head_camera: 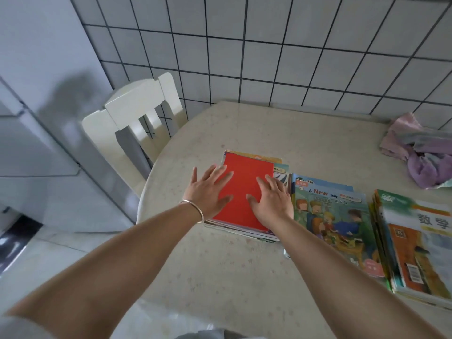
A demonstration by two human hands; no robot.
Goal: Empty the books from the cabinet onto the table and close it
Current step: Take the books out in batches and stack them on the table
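A stack of books topped by a red-covered book (244, 187) lies on the round beige table (220, 265). My left hand (208, 192) rests flat on the red cover's left edge, fingers spread. Flat on the cover's right part lies my right hand (271, 201), fingers apart as well. Right of this stack sits a second pile topped by the "A New Toy" picture book (335, 216), and further right a third pile topped by a maths textbook (415, 250). The cabinet is not in view.
A cream wooden chair (137, 111) stands at the table's left back. A crumpled purple cloth (420, 152) lies at the table's far right. A grey appliance (36, 143) fills the left side. A tiled wall (269, 45) runs behind the table.
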